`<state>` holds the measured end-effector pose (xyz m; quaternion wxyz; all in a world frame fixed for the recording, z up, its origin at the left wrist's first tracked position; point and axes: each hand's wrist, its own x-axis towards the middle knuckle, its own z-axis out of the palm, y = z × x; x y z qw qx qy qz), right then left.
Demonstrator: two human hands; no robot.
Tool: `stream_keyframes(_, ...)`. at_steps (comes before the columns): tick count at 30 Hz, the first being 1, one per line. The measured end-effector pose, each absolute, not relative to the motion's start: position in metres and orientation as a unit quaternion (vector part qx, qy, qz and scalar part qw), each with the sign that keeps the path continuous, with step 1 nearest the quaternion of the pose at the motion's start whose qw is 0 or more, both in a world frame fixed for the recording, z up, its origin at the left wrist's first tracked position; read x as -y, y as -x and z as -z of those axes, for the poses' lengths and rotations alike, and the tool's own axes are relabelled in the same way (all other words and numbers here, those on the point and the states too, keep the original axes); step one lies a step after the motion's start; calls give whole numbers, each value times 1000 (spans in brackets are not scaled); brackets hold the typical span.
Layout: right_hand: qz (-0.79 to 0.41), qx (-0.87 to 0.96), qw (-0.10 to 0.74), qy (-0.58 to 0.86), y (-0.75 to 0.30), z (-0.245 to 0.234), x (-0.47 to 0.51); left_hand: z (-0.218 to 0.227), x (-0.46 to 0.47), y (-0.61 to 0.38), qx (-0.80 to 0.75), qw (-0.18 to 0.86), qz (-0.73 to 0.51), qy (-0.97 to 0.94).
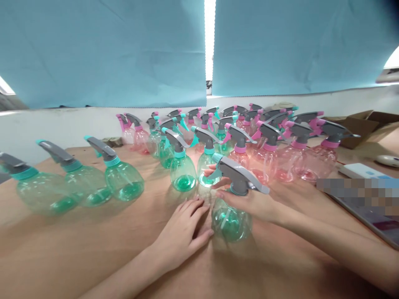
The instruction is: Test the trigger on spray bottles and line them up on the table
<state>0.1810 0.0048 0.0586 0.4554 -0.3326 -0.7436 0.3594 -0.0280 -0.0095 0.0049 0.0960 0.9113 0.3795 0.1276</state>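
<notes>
A green see-through spray bottle point(231, 226) with a grey and turquoise trigger head stands nearest to me, slightly right of the middle. My right hand point(257, 204) is closed around its neck, just below the trigger head, with the fingertips partly hidden behind it. My left hand point(182, 226) lies flat on the wooden table point(102, 253), fingers stretched out and holding nothing, just left of that bottle. Beyond my fingers stand another green spray bottle point(183, 174) and a second one point(207, 160), partly covered by my right fingers.
Several green bottles point(124, 182) stand at the left. Pink spray bottles point(288, 162) crowd the back right, with mixed ones behind. At the right lie a phone-like device point(370, 220), partly pixelated, a white box point(358, 169), a computer mouse point(388, 160) and an open cardboard box point(363, 126).
</notes>
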Motion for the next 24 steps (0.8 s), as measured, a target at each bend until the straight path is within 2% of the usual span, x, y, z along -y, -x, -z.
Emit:
stream_keyframes(15,-360,727,472,344,-182,-57,-4,-8,11,27,-384,103,-128,-909)
stream_keyframes(24,-377,731,454,342,-185,-54,-6,-4,11,29,-382,102,-132,-909)
